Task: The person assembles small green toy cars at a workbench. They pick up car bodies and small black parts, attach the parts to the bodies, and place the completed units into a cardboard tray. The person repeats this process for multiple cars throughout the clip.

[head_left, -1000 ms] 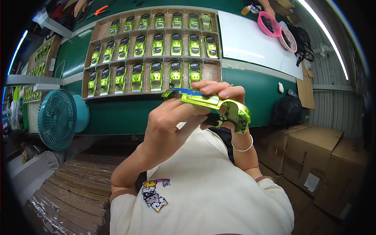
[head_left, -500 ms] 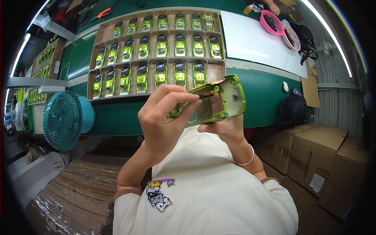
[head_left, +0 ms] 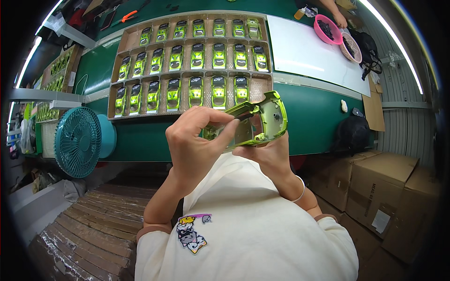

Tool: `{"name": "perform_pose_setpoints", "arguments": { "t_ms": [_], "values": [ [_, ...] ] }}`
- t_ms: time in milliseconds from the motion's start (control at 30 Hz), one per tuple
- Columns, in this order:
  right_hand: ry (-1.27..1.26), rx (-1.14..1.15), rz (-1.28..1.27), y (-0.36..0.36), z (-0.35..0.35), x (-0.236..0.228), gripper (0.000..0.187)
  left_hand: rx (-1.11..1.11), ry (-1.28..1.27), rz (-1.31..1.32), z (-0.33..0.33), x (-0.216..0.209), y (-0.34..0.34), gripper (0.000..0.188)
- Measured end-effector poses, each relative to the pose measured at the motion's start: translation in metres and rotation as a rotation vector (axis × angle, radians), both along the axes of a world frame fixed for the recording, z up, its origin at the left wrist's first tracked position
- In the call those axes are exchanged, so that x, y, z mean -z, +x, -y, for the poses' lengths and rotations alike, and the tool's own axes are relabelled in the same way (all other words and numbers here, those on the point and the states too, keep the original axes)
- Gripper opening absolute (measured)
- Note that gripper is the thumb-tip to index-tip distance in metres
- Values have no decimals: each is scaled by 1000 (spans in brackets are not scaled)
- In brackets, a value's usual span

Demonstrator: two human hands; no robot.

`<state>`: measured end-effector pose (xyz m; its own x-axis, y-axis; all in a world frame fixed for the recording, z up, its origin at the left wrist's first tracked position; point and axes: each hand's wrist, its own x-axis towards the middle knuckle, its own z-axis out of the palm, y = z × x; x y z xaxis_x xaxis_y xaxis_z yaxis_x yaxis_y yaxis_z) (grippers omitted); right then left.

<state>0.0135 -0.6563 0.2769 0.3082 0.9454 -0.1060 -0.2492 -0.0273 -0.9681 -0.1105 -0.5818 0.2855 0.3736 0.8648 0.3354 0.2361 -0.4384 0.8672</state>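
A green toy car body shell [head_left: 276,114] is held tilted in front of my chest, its hollow underside facing up. My right hand [head_left: 271,157] grips it from below and the right, thumb on the near edge. My left hand [head_left: 194,138] is closed in a pinch over the shell's far side. Between its fingertips and the shell's inner edge shows a small black part [head_left: 245,116], whose full shape is hidden. Beyond my hands, a compartmented tray [head_left: 258,84] holds several green toy car bodies with black roofs; its front right compartment has no car.
A teal fan [head_left: 78,142] stands at the left. Far right, a pink basket [head_left: 328,29] and a pale basket [head_left: 351,48] hold black parts, with another person's hand [head_left: 341,19] beside them. Cardboard boxes [head_left: 375,187] are stacked at the right; a white board [head_left: 309,56] lies on the green table.
My right hand and the shell have shifted slightly left. My left hand keeps its pinch at the shell's far edge. The other person's hand has moved down toward the baskets.
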Motion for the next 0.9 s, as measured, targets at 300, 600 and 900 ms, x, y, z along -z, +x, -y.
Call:
{"name": "perform_pose_setpoints", "arguments": {
  "t_ms": [300, 600, 900],
  "values": [
    [53, 25, 28, -2, -1, 7, 72, 0, 58, 33, -2, 6, 1, 9],
    [29, 11, 273, -1, -1, 19, 69, -2, -12, -64, -4, 5, 0, 20],
    [86, -24, 356, -7, -3, 16, 63, 277, 127, -136, -15, 9, -1, 26]
  ]
}}
